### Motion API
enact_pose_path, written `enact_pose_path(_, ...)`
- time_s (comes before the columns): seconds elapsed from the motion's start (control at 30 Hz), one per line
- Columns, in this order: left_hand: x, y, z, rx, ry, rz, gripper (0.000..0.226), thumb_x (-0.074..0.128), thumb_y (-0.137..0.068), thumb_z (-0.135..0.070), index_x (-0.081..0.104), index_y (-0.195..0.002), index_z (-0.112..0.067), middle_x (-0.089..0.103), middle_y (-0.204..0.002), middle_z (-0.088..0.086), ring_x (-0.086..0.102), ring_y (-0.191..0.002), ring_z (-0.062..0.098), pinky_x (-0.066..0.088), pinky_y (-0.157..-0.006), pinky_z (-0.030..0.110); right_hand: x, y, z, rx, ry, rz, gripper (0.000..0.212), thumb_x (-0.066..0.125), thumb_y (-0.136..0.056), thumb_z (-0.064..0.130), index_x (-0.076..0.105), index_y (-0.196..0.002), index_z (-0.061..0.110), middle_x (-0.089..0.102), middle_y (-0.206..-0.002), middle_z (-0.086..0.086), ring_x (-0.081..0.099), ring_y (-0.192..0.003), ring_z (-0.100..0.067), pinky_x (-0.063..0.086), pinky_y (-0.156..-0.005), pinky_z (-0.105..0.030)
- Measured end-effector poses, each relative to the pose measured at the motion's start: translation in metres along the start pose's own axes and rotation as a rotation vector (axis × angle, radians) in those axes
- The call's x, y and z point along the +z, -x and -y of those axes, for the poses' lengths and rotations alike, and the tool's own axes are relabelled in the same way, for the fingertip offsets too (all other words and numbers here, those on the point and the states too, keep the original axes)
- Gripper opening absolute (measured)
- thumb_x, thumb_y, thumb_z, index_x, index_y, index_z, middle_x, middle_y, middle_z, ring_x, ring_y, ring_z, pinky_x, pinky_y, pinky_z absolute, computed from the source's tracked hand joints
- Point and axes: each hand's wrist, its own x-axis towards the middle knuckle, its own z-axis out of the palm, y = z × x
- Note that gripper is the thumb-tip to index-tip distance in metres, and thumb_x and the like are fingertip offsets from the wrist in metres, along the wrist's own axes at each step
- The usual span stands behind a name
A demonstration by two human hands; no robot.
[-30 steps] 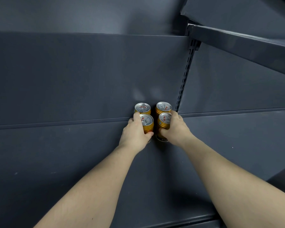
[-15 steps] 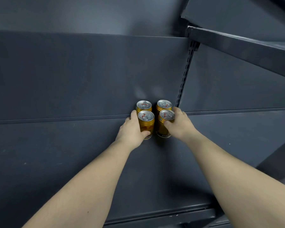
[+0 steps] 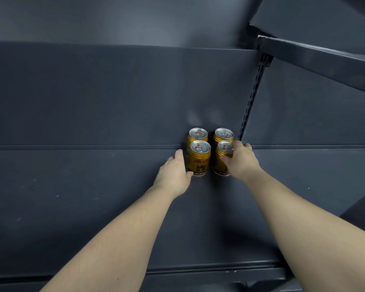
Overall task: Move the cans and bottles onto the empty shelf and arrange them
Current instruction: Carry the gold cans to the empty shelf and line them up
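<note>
Gold drink cans with silver lids stand upright in two rows of two at the back of the dark grey shelf (image 3: 93, 197). My left hand (image 3: 173, 175) rests beside the front left can (image 3: 199, 159); its thumb touches the can's base and its fingers are spread, off the can's side. My right hand (image 3: 240, 163) is wrapped around the front right can (image 3: 221, 151), with fingers over its rim. The back left can (image 3: 197, 134) and back right can (image 3: 223, 133) stand against the back panel, untouched.
A slotted upright post (image 3: 251, 102) rises just right of the cans. A higher shelf (image 3: 325, 60) juts out at the upper right. The shelf's front lip (image 3: 198, 268) runs below my forearms.
Both front cans were pushed back up against the back pair and set down. My left hand has loosened and slid off to the left of its can.
</note>
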Motion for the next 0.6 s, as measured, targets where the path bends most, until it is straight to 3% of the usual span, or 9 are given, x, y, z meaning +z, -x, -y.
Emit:
enact_pose_path(0.37,0.000,0.001,-0.007,0.018,-0.052,0.024,0.060,0.059,-0.099,-0.036,0.031,-0.148,-0.016,0.049,-0.142,0.010,0.051,-0.128,0.032,0.045,-0.100,0.040,-0.002,0.010,0.002,-0.038,0.076,-0.021,0.051,0.057,-0.098,0.035,0.041,-0.140,0.011,0.040,-0.140,-0.017,0.047,-0.124,-0.041,0.044,-0.100,-0.047)
enact_pose_path(0.5,-0.014,0.011,0.001,0.002,-0.111,-0.019,0.055,0.054,-0.100,-0.039,0.034,-0.145,-0.013,0.047,-0.143,0.012,0.048,-0.130,0.034,0.041,-0.102,0.042,-0.001,0.032,0.020,-0.295,0.197,-0.097,0.048,0.054,-0.100,0.033,0.045,-0.141,0.010,0.044,-0.142,-0.015,0.040,-0.129,-0.037,0.036,-0.107,-0.045)
enact_pose_path(0.6,-0.028,0.026,0.014,-0.021,-0.156,-0.059,0.054,0.050,-0.102,-0.039,0.034,-0.146,-0.011,0.045,-0.144,0.012,0.046,-0.130,0.034,0.039,-0.104,0.043,0.010,0.052,0.043,-0.493,0.222,-0.014,0.048,0.053,-0.100,0.033,0.045,-0.143,0.011,0.044,-0.145,-0.012,0.039,-0.132,-0.033,0.032,-0.110,-0.040)
